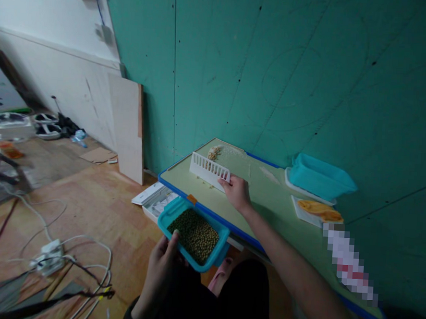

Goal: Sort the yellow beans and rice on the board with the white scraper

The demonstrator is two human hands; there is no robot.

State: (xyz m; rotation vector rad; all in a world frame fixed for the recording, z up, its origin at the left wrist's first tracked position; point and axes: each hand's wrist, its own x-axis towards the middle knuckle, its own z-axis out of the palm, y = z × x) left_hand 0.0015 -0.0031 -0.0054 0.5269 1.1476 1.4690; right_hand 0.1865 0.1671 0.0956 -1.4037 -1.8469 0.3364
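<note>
Left hand (161,260) is gripping the rim of a rectangular turquoise plastic container (217,249) of small green and tan beans (194,235), beside the counter's near edge. Right hand (237,192) is pinching one end of a white slotted plastic strip (205,174), which is standing on the pale green, blue-edged counter (272,197). Loose tan beans (214,153) are lying behind it. A deeper turquoise plastic tub (320,178) is sitting far right.

No legible text, the lettering on the far-left panel (3,88) too blurred to read

Beans (193,234) lie in a tub (223,242) before the table (268,194).
</note>
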